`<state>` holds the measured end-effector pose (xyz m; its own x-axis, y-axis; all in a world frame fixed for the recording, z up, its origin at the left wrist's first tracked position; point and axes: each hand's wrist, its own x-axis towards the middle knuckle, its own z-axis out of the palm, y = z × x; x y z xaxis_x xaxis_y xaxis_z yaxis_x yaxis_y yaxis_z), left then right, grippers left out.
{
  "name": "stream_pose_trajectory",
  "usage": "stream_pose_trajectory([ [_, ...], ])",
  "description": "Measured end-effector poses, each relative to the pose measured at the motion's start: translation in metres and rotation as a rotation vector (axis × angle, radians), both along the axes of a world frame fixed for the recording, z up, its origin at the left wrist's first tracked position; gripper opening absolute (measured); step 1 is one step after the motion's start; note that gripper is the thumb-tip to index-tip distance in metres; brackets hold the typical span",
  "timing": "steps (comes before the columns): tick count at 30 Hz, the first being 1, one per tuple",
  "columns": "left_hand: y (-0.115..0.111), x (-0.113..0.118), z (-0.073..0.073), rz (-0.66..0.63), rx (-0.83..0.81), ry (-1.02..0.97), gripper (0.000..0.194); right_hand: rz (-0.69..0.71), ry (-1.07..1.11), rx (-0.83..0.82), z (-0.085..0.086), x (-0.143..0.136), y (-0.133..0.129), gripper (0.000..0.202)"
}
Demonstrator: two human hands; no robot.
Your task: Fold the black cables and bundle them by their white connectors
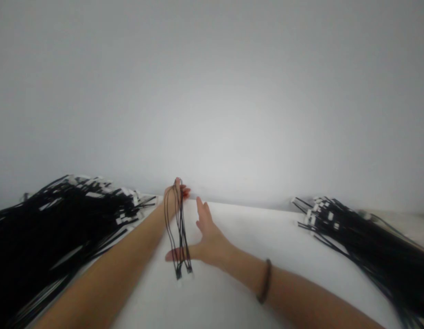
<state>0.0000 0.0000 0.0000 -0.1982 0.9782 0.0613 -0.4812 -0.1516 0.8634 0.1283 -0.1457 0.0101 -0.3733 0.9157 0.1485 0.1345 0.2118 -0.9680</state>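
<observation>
Thin black cables (180, 219) hang in a long loop from my left hand (175, 189), pinched near the thumb at their upper end. Small dark connectors (178, 274) dangle at the lower end of the loop. My right hand (208, 237) is open just to the right, its fingers pointing up and away. Its thumb stretches left behind the hanging cables, close to their lower part; whether it touches them I cannot tell. A dark band sits on the right wrist.
A big heap of black cables with white connectors (91, 195) lies on the left of the white table (253, 237). Another bundle of black cables (366, 242) with white ends is on the right. A plain pale wall (232, 114) rises behind the table.
</observation>
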Motion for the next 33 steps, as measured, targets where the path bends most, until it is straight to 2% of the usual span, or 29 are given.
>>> stream_pose_trajectory([
  [2,0.004,-0.004,-0.001,-0.005,-0.041,-0.024,0.028,0.094,0.183,-0.241,-0.009,-0.005,0.002,0.126],
  [3,0.006,-0.005,-0.002,-0.005,-0.065,-0.04,0.028,0.184,0.271,-0.363,-0.011,-0.006,0.002,0.118],
  [7,0.013,-0.009,-0.007,0.002,-0.112,-0.083,0.03,0.645,0.46,-0.814,-0.009,-0.006,-0.004,0.059],
  [9,0.013,-0.008,-0.008,-0.027,-0.099,-0.076,0.028,0.804,0.457,-0.932,-0.008,-0.003,-0.006,0.047],
  [14,0.006,-0.002,-0.004,-0.057,-0.07,0.023,0.024,1.147,0.375,-1.072,-0.012,0.004,0.001,0.053],
  [16,0.004,0.001,-0.002,-0.055,-0.047,0.068,0.023,1.171,0.403,-1.061,-0.014,0.005,0.002,0.046],
  [19,0.001,0.004,-0.001,-0.079,-0.02,0.139,0.022,1.108,0.499,-1.024,-0.017,0.004,-0.003,0.028],
  [22,0.001,0.005,0.0,-0.097,-0.007,0.169,0.023,1.07,0.507,-1.086,-0.017,0.0,-0.009,0.021],
  [27,0.01,0.002,-0.005,-0.117,-0.012,0.12,0.022,1.053,0.515,-1.172,-0.012,-0.005,-0.014,0.036],
  [30,0.015,0.0,-0.009,-0.127,0.013,0.102,0.022,1.018,0.518,-1.147,-0.01,-0.005,-0.014,0.047],
  [33,0.015,0.0,-0.012,-0.11,0.056,0.179,0.027,0.982,0.495,-1.11,-0.009,-0.006,-0.013,0.051],
])
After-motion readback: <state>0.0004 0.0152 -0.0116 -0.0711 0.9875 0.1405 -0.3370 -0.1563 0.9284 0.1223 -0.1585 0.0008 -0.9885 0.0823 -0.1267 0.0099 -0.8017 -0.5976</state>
